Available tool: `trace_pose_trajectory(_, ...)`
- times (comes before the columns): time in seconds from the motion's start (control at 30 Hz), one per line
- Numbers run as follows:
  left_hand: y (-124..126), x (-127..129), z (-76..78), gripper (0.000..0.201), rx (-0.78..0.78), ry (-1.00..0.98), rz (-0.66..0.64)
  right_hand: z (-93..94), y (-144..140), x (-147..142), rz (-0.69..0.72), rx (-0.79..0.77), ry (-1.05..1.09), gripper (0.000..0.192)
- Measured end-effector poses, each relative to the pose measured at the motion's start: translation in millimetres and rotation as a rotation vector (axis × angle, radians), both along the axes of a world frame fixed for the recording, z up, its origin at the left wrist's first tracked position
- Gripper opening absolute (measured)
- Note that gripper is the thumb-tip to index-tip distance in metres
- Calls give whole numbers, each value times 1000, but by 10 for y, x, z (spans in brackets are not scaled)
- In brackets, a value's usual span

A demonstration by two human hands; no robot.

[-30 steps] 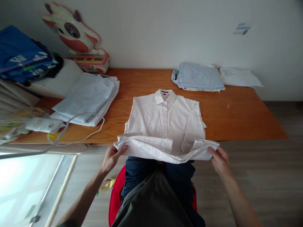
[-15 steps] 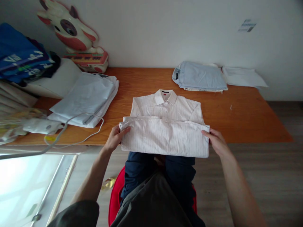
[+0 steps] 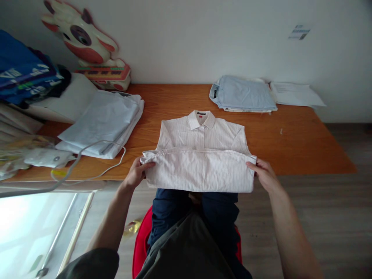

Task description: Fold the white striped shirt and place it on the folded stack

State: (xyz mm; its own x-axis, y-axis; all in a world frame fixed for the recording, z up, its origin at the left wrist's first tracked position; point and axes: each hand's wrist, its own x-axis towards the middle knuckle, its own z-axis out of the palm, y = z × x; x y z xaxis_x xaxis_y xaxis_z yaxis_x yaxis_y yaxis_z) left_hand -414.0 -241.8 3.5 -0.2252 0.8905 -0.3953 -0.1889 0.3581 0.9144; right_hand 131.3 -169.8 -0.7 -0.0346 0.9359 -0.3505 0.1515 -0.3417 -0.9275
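A white striped collared shirt [image 3: 200,133] lies front up on the wooden table, its collar toward the wall. Its lower part is doubled back over the chest, and the fold hangs past the table's front edge above my knees. My left hand [image 3: 136,172] pinches the folded layer at its left corner, thumb on top. At the opposite corner my right hand [image 3: 263,172] grips the same layer, also with the thumb on top. The fingers beneath the cloth are partly hidden.
Folded light blue clothes [image 3: 245,95] and white papers [image 3: 296,94] lie at the back of the table [image 3: 302,147]. To the left are white folded sheets [image 3: 101,120], a white cable [image 3: 123,155], a cow-shaped toy keyboard [image 3: 104,73] and a blue bag [image 3: 23,69].
The folded layer's upper edge has come down slightly toward me, most clearly at its left corner. Both hands keep their hold; the view has shifted a little.
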Motion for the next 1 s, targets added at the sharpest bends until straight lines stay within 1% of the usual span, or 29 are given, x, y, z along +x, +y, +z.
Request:
trace_pose_trajectory(0.1, -95, -5, 35, 34, 48, -8, -18, 9, -116, 34, -8, 43, 56, 37)
trace_pose_trajectory(0.17, -255, 11, 95, 24, 110, 8, -58, 59, -274, 100, 15, 65, 56, 36)
trace_pose_trajectory(0.2, -368, 24, 135, 20, 141, 30, -95, 108, -378, 145, 54, 55, 34, 35)
trace_pose_trajectory(0.23, -502, 41, 179, 18, 168, 59, -144, 174, -492, 191, 121, 26, 5, 35)
trace_pose_trajectory(0.27, -653, 62, 219, 18, 188, 95, -195, 258, -613, 236, 217, -20, -19, 33)
trace_pose_trajectory(0.33, -991, 125, 264, 25, 208, 179, -265, 456, -849, 304, 474, -136, -31, 33)
trace_pose_trajectory(0.37, -1170, 170, 254, 28, 213, 220, -259, 555, -953, 324, 606, -194, -29, 35)
trace_pose_trajectory(0.4, -1350, 225, 213, 32, 216, 244, -213, 643, -1042, 333, 716, -245, -31, 37)
trace_pose_trajectory(0.43, -1526, 291, 142, 35, 209, 247, -128, 714, -1113, 332, 797, -287, -44, 40)
trace_pose_trajectory(0.47, -1696, 364, 41, 36, 191, 217, -5, 764, -1164, 319, 841, -317, -67, 45)
trace_pose_trajectory(0.5, -1854, 442, -84, 38, 166, 146, 147, 790, -1194, 293, 856, -337, -88, 50)
trace_pose_trajectory(0.53, -1995, 518, -224, 40, 109, 44, 289, 798, -1201, 253, 851, -344, -99, 53)
trace_pose_trajectory(0.57, -2117, 590, -366, 43, 24, -83, 395, 790, -1186, 194, 840, -340, -97, 54)
trace_pose_trajectory(0.6, -2214, 651, -501, 45, -61, -215, 469, 774, -1149, 116, 834, -330, -88, 53)
trace_pose_trajectory(0.67, -2330, 732, -707, 49, -187, -429, 531, 743, -1015, -105, 862, -300, -63, 47)
trace_pose_trajectory(0.7, -2352, 750, -768, 53, -210, -487, 539, 737, -926, -244, 892, -278, -52, 43)
trace_pose_trajectory(0.73, -2354, 754, -798, 57, -215, -497, 547, 742, -825, -397, 922, -247, -43, 40)
trace_pose_trajectory(0.8, -2326, 725, -787, 63, -217, -399, 526, 784, -609, -729, 948, -156, -30, 35)
trace_pose_trajectory(0.83, -2309, 700, -758, 65, -221, -310, 486, 818, -499, -902, 942, -98, -30, 33)
trace_pose_trajectory(0.93, -2296, 631, -650, 59, -241, 9, 295, 929, -188, -1446, 855, 96, -36, 28)
trace_pose_trajectory(0.97, -2306, 625, -619, 56, -240, 101, 243, 957, -91, -1642, 819, 159, -33, 28)
trace_pose_trajectory(1.0, -2321, 631, -589, 54, -236, 182, 219, 973, 1, -1849, 787, 220, -28, 28)
